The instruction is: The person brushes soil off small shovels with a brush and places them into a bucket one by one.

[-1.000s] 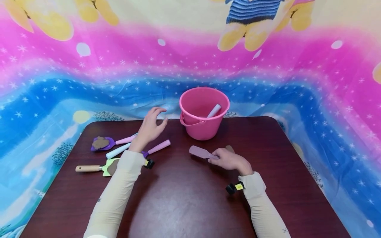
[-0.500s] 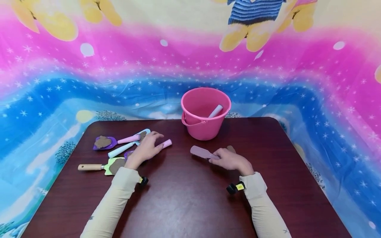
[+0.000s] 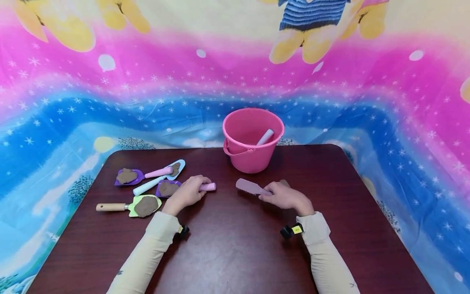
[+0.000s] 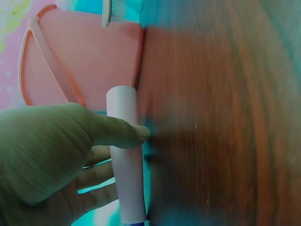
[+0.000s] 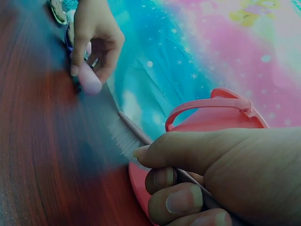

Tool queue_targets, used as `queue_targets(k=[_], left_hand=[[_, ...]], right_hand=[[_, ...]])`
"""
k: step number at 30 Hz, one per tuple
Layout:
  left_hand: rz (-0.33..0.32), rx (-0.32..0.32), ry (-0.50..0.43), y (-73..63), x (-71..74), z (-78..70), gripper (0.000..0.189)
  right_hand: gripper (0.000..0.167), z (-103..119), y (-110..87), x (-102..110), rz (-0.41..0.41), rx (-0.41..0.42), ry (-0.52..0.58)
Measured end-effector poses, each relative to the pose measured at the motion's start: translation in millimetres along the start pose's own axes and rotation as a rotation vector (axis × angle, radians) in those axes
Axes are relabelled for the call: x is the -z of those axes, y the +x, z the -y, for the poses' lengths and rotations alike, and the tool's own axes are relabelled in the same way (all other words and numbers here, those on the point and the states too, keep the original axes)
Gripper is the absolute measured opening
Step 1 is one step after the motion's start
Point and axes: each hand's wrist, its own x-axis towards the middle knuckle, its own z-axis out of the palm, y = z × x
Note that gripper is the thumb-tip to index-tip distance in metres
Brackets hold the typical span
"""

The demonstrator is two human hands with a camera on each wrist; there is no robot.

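Observation:
In the head view my left hand (image 3: 189, 192) grips the pink handle (image 3: 209, 187) of a small purple shovel. A brown clump (image 3: 168, 188) sits in its blade. The left wrist view shows my thumb across this handle (image 4: 128, 179), fingers behind it. My right hand (image 3: 284, 196) holds a mauve brush (image 3: 247, 186), its head pointing left; pale bristles (image 5: 123, 140) show in the right wrist view. Close behind both hands stands a pink bucket (image 3: 249, 161) with a pale handle (image 3: 265, 137) sticking up inside it.
At the left lie another purple shovel with a pink handle (image 3: 158, 172), a light-blue shovel (image 3: 148, 185) and a green shovel with a wooden handle (image 3: 111, 207), each bearing a brown clump. The dark table (image 3: 220, 245) meets a patterned cloth (image 3: 176, 110) at the back.
My left hand has come down from above the shovels and taken hold of the pink handle, turning it slightly. The right hand stays in place with the brush.

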Motion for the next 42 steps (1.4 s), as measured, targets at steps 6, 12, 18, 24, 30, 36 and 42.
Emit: queue_targets(k=[6,12,18,24,30,36,42], left_hand=[[0.033,-0.092,0.026,-9.7,3.4,-13.9,0.029],[0.036,-0.124,0.04,-28.2,9.5,-22.9,0.029],[0.012,-0.132,0.028,-40.4,10.2,-28.6,0.01],[-0.066,-0.036,0.076,-49.6,8.9,-33.5,0.017],[-0.121,0.188,0.107,-63.2,9.0,-37.1,0.02],[-0.162,0.373,0.129,-72.1,8.9,-39.8,0.04],[-0.175,0.454,0.113,-76.9,9.7,-35.4,0.029]], right_hand=[[0.032,-1,0.3,1,0.003,-0.011,0.018],[0.033,-2,1.0,1,0.004,-0.018,0.022],[0.032,-1,-0.2,3,-0.007,-0.023,0.023],[0.03,-1,-0.3,2,-0.003,-0.022,0.025],[0.032,-1,-0.3,1,0.002,-0.012,0.037],[0.033,-1,-0.5,1,-0.003,-0.007,0.022],[0.034,-1,-0.3,0,-0.006,-0.01,0.017]])
